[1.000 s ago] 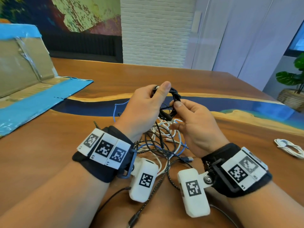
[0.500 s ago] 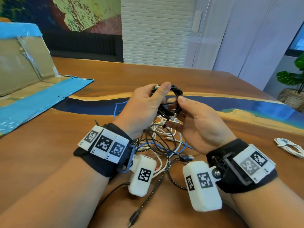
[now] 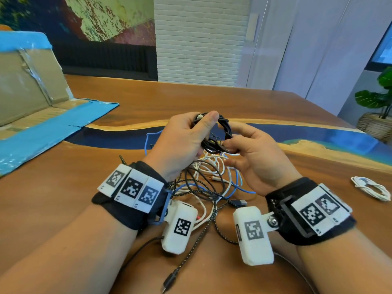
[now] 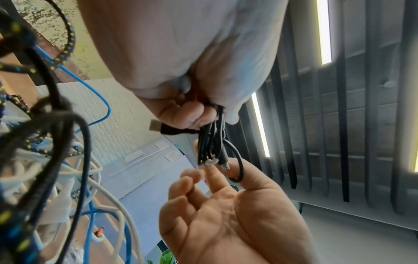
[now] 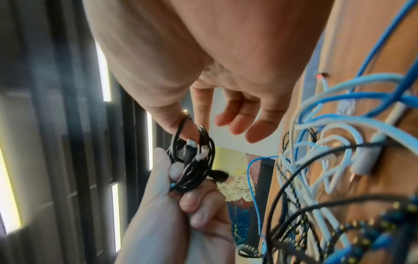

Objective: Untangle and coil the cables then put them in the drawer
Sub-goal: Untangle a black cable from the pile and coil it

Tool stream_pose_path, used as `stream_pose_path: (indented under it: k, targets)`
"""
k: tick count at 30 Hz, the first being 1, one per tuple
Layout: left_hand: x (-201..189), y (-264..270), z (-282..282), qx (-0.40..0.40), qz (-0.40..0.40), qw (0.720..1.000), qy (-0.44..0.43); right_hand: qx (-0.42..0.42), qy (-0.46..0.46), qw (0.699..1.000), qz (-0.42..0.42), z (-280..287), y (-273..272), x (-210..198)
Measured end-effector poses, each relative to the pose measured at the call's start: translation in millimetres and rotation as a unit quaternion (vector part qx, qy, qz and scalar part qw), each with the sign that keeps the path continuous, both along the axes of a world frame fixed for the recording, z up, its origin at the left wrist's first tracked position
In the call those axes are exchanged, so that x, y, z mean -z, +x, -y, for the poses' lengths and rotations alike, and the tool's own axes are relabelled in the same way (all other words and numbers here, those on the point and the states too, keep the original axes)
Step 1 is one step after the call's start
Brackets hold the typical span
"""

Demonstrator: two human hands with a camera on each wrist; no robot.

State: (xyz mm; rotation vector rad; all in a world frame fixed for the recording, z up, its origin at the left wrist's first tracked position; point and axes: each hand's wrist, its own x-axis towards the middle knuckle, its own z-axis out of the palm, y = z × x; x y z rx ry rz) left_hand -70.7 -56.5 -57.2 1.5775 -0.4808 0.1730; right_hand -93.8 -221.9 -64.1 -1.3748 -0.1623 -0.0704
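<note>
Left hand [image 3: 180, 143] grips the black coiled cable [image 3: 220, 132], thumb clamped over the top, above the table [image 3: 63, 198]. Right hand [image 3: 254, 158] pinches its loose end, other fingers spread. One white coil [image 3: 370, 187] lies far right. The tangle [image 3: 212, 183] underneath holds perhaps four cables, hard to count.

Glossy wooden table [image 3: 63, 187], matt black cable coil [image 3: 222, 128], braided cable [image 3: 197, 240].
</note>
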Motion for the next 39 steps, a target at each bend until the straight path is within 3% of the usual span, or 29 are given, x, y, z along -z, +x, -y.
stream_pose_path:
  k: [3, 8, 10, 15, 19, 25, 29, 34, 37, 39]
  targets:
    - [-1.0, 1.5, -1.7, -0.008, 0.001, 1.0, -0.015, 0.026, -0.003, 1.0, 0.006, 2.5, -1.5, -1.4]
    - [-2.1, 7.2, -7.5, -0.027, -0.03, 0.997, -0.064, -0.035, 0.182, 0.982, -0.032, 6.2, -3.6, -8.8]
    - [-1.1, 7.5, -5.5, -0.015, -0.047, 0.997, -0.067, -0.04, 0.193, 0.98, -0.034, 7.0, -4.2, -11.6]
    - [-2.1, 8.7, -7.6, 0.007, -0.095, 0.99, -0.104, 0.007, 0.029, 1.0, -0.002, 9.9, -2.4, -7.8]
    - [-5.5, 5.8, -6.7, 0.011, -0.132, 0.98, -0.147, 0.025, -0.091, 0.994, 0.054, 6.7, -1.0, -1.3]
    - [-8.7, -2.5, 0.6, 0.056, -0.121, 0.972, -0.191, 0.062, -0.096, 0.992, 0.058, 5.3, 3.3, 4.8]
    - [-8.6, -5.1, 3.0, 0.083, -0.106, 0.97, -0.203, 0.06, 0.009, 0.997, 0.039, -1.6, 2.0, 5.6]
    - [-5.9, -5.9, 6.2, 0.075, -0.074, 0.977, -0.187, -0.049, 0.209, 0.976, -0.024, -3.7, -3.8, 0.0]
    - [-6.0, -6.6, 7.3, 0.065, -0.065, 0.979, -0.18, -0.109, 0.23, 0.967, -0.016, -4.7, -7.2, -0.7]
    - [-5.6, -7.4, 8.1, 0.063, -0.061, 0.982, -0.17, -0.091, 0.218, 0.972, -0.02, -8.2, -4.6, 2.0]
